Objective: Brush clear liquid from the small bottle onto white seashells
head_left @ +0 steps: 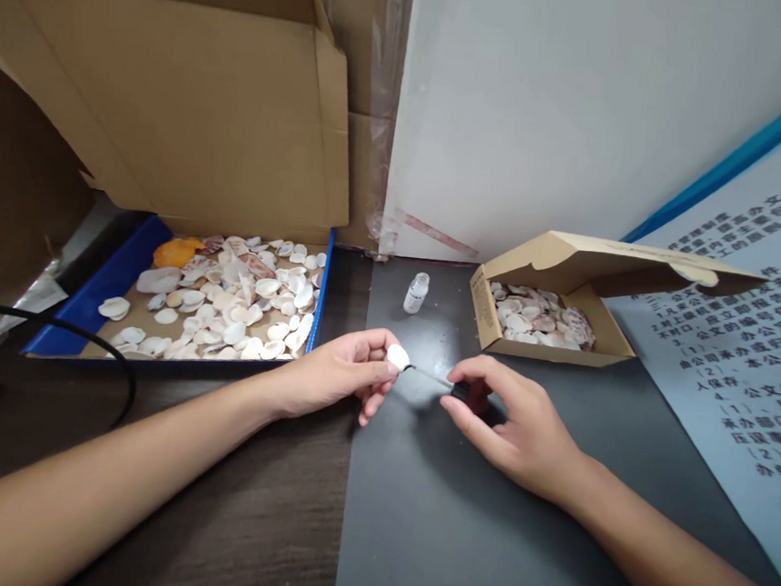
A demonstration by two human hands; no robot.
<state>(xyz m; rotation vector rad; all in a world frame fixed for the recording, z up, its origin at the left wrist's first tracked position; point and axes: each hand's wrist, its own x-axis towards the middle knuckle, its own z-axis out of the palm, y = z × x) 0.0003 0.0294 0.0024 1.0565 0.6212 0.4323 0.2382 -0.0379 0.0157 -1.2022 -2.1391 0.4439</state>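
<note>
Between the thumb and fingers of my left hand (349, 371) is a small white seashell (398, 358). My right hand (509, 417) pinches the black cap of a brush applicator (459, 390). Its thin stem points left, and the dark tip meets the lower right edge of the shell, touching or nearly so. Beyond my hands, a small clear glass bottle (416, 293) with a label stands uncapped on the grey mat (411, 532).
At left, a blue-edged cardboard box (101, 281) holds many pale shells and an orange one. A smaller open carton (553, 353) with shells stands at right. A black cable (86, 332) crosses the left side. Printed sheets (727, 359) lie at far right.
</note>
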